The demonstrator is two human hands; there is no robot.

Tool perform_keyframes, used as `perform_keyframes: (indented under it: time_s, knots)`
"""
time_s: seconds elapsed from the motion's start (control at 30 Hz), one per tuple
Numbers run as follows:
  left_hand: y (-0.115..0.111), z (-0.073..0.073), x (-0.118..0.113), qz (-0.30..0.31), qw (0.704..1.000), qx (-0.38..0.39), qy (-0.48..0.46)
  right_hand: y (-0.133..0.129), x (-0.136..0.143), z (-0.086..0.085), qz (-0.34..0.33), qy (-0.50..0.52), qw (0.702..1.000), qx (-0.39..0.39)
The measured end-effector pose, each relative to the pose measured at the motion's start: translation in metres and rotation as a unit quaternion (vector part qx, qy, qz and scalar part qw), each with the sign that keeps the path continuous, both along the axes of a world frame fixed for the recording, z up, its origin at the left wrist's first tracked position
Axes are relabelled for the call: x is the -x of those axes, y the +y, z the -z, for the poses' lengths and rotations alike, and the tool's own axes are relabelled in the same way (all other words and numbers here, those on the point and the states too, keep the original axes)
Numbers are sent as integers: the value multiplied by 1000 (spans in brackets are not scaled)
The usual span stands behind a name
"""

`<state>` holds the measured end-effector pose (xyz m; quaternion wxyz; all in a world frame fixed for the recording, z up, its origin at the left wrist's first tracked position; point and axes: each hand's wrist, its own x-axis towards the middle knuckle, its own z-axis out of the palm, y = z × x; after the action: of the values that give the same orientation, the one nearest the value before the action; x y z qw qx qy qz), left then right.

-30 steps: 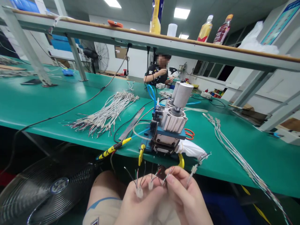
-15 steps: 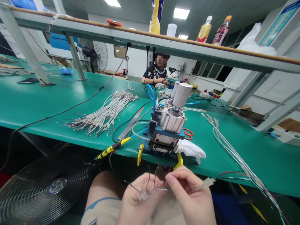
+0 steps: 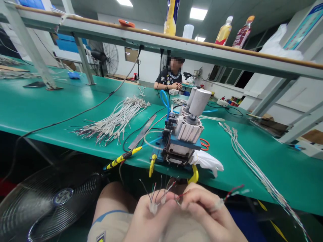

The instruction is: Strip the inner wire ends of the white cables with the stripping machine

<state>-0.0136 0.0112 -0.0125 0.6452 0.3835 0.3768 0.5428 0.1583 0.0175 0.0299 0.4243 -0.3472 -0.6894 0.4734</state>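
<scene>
My left hand is closed around several white cable ends, whose thin black, red, green and white wires stick up above the fingers. Close beside it, my right hand pinches fine wires at its fingertips, and the two hands nearly touch. A white cable end with red, black and pale wires pokes out to the right of my right hand. Both hands are over my lap, in front of the table edge. Fingers hide most of what is pinched between them.
A pneumatic press stands at the front edge of the green table. Left of it lie a pile of white cables and a steel ruler; right, a cable bundle. A fan is below left. Across sits a person.
My hands have drawn closer together and the right hand has turned, so its cable end now points up to the right. More wires show above my left fingers. The view has shifted slightly.
</scene>
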Motion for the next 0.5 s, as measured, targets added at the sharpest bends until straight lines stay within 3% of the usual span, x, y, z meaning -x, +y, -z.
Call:
perform_keyframes:
  time_s: [0.1, 0.2, 0.3, 0.37, 0.5]
  knots:
    - [-1, 3, -1, -7, 1000, 25, 6, -1, 4, 13, 113, 94, 988, 45]
    - [-1, 4, -1, -35, 999, 30, 17, -5, 12, 29, 213, 221, 948, 84]
    - [0, 5, -2, -61, 998, 10, 26, -13, 21, 35, 282, 243, 927, 53]
    - [1, 5, -3, -77, 997, -14, 20, -17, 27, 33, 294, 204, 934, 18]
    - [2, 1, -6, -98, 995, -26, 17, -17, 30, 25, 235, 129, 963, 20]
